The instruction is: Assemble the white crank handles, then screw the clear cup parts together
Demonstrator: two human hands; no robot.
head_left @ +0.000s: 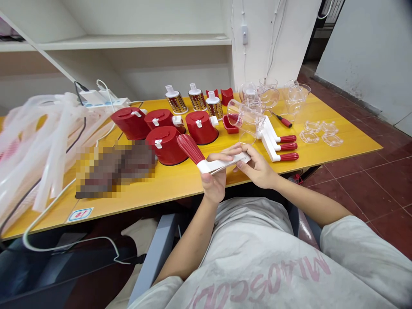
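Note:
My left hand (215,178) and my right hand (257,168) both grip a white crank handle with a ribbed red knob (190,149), held level just over the near edge of the yellow table (174,182). The red knob points up and to the left. My left hand wraps the white arm near its middle. The fingers of my right hand pinch its right end. Just beyond my hands lie three more white crank handles with red knobs (280,147) and a clear plastic hopper (246,120).
Several red round bases (165,143) stand mid-table, three metal grater drums (196,99) behind them. Clear plastic parts (294,92) and rings (320,132) sit right, with a red-handled screwdriver (283,121). Translucent tubing (41,141) and a power strip (99,99) fill the left.

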